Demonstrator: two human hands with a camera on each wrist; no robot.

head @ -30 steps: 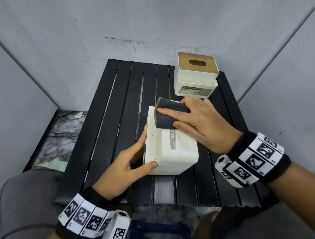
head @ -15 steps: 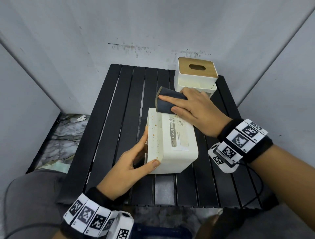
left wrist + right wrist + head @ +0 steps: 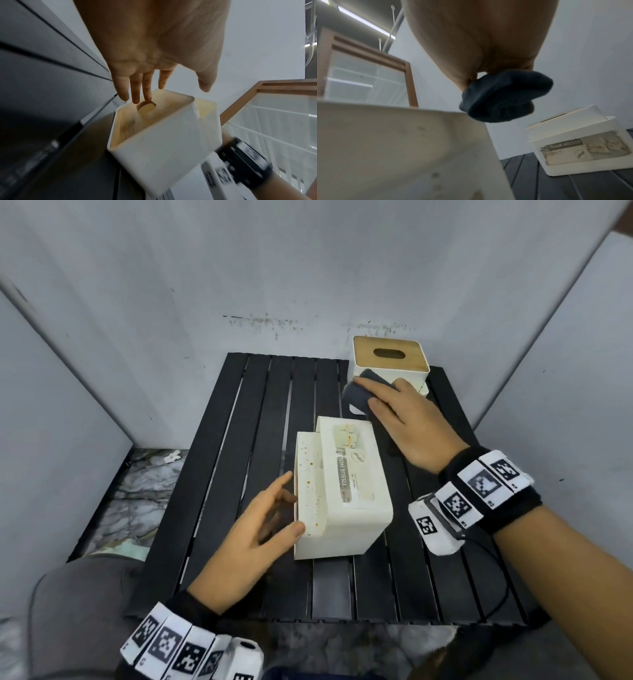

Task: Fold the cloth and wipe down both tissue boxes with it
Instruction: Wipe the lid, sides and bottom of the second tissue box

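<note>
A white tissue box lies on its side mid-table, label up, its stained lid facing left. My left hand is at that lid with straight fingers; in the left wrist view the fingertips touch the lid of the box and the thumb stands off it. A second white tissue box with a wooden lid stands upright at the back right. My right hand grips the folded dark cloth in front of that box, off the near one. The right wrist view shows the cloth bunched under the fingers, above the near box.
The black slatted table is hemmed in by grey walls behind and on both sides. Marble floor shows to the left. A grey cushion sits at the lower left. The far box bears a tissue-holder label.
My right hand carried the cloth off the top of the near box and back toward the far box. My left hand loosened its hold on the near box, fingers now straight.
</note>
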